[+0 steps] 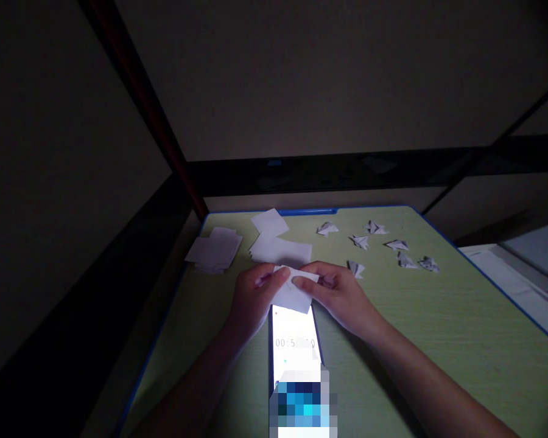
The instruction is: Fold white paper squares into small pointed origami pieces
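A small white sheet of paper [293, 298] is held up between my two hands, above the top end of a lit phone [295, 331]. My left hand [256, 295] pinches its left side, thumb pressed on the face. On the opposite side, my right hand [335, 289] grips the upper right part, its thumb also lying on the paper. A faint crease line runs near the thumbs. The fingers behind the sheet are hidden. Just beyond my hands lies a stack of white paper [281, 250].
Several folded paper pieces [396, 244] are spread over the right rear of the green table [438, 328]. Another paper pile [214, 250] sits at the left edge, and a loose sheet [270, 222] at the back. White boxes or panels [497, 274] stand beyond the right edge.
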The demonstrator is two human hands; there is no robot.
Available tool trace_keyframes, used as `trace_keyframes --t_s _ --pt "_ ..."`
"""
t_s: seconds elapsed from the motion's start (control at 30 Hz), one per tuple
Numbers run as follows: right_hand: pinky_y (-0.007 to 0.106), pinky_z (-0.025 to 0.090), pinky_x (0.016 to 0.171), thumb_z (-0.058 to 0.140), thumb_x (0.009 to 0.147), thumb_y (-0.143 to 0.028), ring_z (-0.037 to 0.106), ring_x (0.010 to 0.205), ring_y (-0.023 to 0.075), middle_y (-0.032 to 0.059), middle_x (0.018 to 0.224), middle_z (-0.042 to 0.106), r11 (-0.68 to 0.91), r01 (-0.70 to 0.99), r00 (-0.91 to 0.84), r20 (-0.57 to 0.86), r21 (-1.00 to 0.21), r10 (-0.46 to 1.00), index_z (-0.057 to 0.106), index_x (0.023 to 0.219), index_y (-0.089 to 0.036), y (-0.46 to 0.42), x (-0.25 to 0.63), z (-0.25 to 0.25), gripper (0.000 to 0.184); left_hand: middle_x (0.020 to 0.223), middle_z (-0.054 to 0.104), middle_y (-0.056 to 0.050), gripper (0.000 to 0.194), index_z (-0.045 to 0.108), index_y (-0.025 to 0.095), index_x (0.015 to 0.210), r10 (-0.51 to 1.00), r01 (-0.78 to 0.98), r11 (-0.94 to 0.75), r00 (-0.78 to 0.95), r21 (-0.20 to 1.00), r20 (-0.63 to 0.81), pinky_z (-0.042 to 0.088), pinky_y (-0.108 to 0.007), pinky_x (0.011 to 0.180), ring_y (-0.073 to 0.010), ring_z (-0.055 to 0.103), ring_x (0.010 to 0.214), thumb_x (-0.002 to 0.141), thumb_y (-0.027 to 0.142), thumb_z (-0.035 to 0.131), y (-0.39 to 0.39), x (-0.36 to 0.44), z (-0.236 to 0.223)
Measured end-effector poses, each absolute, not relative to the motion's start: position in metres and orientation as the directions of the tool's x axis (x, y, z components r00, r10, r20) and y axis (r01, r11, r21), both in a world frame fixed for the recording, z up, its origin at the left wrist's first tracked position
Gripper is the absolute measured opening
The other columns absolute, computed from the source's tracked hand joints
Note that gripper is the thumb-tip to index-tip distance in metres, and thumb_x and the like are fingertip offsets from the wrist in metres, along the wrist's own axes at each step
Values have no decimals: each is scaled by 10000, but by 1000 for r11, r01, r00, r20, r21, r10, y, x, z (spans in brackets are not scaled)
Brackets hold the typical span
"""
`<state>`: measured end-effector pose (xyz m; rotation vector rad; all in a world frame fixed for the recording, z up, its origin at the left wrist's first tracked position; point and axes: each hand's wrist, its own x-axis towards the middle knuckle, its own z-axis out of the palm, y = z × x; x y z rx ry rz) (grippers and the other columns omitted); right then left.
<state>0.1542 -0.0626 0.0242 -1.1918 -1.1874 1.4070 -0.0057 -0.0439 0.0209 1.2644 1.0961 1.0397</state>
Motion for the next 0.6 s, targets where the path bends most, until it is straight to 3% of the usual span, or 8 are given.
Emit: trace_keyframes --t_s 0.17,0.33,0.47,0.6 --pt "233 376 480 776 671 -449 528 519 106 7 613 642 -135 -195 -48 -128 -972 991 678 741 -138 -65 150 20 333 572 521 31 268 577 137 663 968 -85 72 245 994 -49 350 -194 498 -88 470 531 753 374 665 -44 -7 25" --pt "212 344 427 802 636 -434 508 475 97 -6 552 624 -141 -159 -37 -136 -977 990 671 685 -144 -65 150 24 323 640 576 13 219 621 131 786 950 -11 19 311 1000 -14 371 -193 504 -103 515 576 759 345 656 -44 -7 29" --pt "205 348 427 834 603 -405 513 468 93 -2 540 638 -134 -181 -10 -134 -974 991 680 651 -142 -64 150 20 308 581 561 15 234 606 126 702 964 41 15 264 999 -26 361 -196 482 -100 499 537 751 351 651 -45 -7 28" --pt "218 400 495 789 685 -412 566 525 102 22 633 696 -150 -307 -60 -138 -940 989 730 723 -150 -62 151 11 271 566 571 6 263 622 116 658 979 69 19 202 997 -32 361 -202 484 -105 500 537 732 365 665 -44 -6 25"
